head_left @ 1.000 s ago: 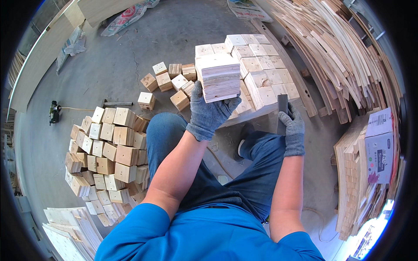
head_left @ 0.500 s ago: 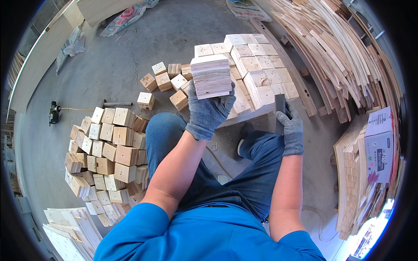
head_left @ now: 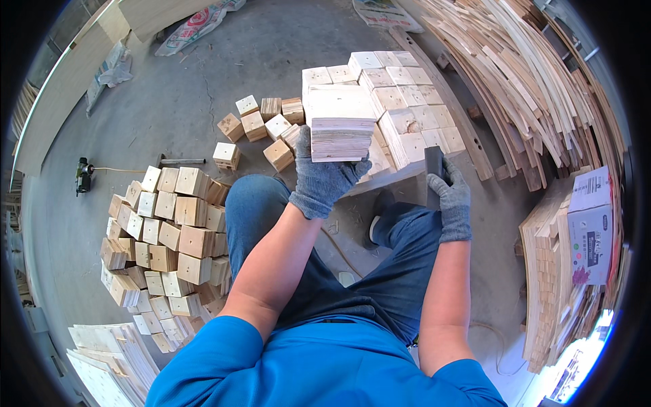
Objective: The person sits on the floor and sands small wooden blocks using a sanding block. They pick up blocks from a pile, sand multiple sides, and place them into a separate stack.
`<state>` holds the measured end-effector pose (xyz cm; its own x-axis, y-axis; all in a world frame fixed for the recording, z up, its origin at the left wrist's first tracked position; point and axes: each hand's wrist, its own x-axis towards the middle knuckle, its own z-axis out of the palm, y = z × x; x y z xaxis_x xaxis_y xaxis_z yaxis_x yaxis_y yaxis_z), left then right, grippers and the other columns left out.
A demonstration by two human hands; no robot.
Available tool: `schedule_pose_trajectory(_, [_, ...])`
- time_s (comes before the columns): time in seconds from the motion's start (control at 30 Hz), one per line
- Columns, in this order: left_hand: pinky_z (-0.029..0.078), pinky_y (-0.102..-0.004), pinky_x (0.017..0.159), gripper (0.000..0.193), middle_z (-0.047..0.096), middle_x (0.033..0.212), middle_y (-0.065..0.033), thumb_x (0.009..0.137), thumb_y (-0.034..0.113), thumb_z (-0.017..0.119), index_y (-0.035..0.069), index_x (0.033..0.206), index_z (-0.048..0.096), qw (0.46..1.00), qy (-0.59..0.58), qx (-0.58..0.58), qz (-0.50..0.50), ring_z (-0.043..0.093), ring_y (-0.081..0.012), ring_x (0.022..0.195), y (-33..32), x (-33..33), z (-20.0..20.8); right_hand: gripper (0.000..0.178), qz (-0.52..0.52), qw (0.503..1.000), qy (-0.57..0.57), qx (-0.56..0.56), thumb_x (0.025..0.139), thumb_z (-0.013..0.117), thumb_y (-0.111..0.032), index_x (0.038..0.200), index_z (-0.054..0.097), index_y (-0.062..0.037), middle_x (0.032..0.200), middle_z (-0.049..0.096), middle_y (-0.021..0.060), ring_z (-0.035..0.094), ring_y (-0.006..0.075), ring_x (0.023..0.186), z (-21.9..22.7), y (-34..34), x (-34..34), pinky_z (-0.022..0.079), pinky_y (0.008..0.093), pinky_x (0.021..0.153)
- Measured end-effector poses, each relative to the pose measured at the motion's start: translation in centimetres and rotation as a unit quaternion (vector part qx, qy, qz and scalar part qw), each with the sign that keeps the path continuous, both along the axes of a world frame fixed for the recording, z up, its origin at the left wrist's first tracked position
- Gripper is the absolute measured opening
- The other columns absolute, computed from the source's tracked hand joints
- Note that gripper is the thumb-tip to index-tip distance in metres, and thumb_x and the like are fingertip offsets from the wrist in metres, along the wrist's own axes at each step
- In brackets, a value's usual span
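In a grey knit glove, my left hand grips a plywood block from below, fingers and thumb closed about its near end. The block's layered side faces me and its pale, smooth top shows above. My right hand, gloved too, is closed around a dark, flat, bar-like tool above my right knee; its kind is unclear. Beyond the held block, rows of pale wooden blocks with small dots on their tops are stacked closely together.
Several loose blocks lie left of the stack. A larger heap of blocks sits beside my left knee, with a green-and-black power tool past it. Long wood strips are piled at right, near a printed carton.
The plywood block has turned in my left hand, bringing its top face into view, and shifted slightly right. My right hand with the dark tool has barely moved.
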<state>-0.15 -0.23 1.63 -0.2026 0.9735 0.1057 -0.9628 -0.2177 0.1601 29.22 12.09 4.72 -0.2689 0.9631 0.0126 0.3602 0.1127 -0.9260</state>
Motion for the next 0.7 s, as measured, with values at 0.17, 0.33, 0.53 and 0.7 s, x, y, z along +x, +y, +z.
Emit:
schedule_pose_trajectory(0.17, [0.050,-0.0589,0.113,0.082,0.047,0.163,-0.0180,0.105,0.069,0.046,0.016,0.166,0.036,0.984,-0.101,0.140,-0.050,0.051,-0.0372,0.145,0.3,0.3,-1.6,0.071,0.004,1.000,-0.006,-0.003,0.088,0.089,-0.011,0.152,0.061,0.0011,0.135,0.073,0.0144,0.068,0.0188,0.117,-0.5,0.4,0.2,0.056,0.0329,0.103])
schedule_pose_trajectory(0.33, [0.042,-0.0647,0.120,0.090,0.039,0.169,-0.0215,0.103,0.074,0.042,0.016,0.171,0.029,0.991,-0.044,0.120,-0.043,0.044,-0.0423,0.152,-0.2,0.3,-0.1,0.072,0.005,1.000,-0.006,0.004,0.087,0.090,-0.013,0.152,0.061,0.0011,0.134,0.073,0.0151,0.069,0.0196,0.117,-0.6,0.3,0.2,0.056,0.0334,0.103])
schedule_pose_trajectory(0.53, [0.036,-0.0680,0.123,0.095,0.034,0.171,-0.0238,0.101,0.075,0.044,0.016,0.173,0.027,0.990,-0.057,0.114,-0.052,0.040,-0.0469,0.154,-0.3,0.2,-0.1,0.075,0.006,1.000,-0.009,0.004,0.085,0.092,-0.014,0.151,0.061,0.0018,0.134,0.073,0.0160,0.069,0.0207,0.117,-0.5,0.3,0.0,0.056,0.0339,0.103])
schedule_pose_trajectory(0.7, [0.044,-0.0646,0.119,0.093,0.046,0.164,-0.0194,0.094,0.069,0.064,0.019,0.168,0.037,0.999,0.049,-0.012,0.012,0.049,-0.0418,0.149,-0.2,0.9,0.8,0.075,0.002,1.000,-0.011,0.007,0.084,0.093,-0.014,0.151,0.062,0.0020,0.134,0.073,0.0165,0.070,0.0209,0.117,-0.6,0.2,0.3,0.056,0.0342,0.103])
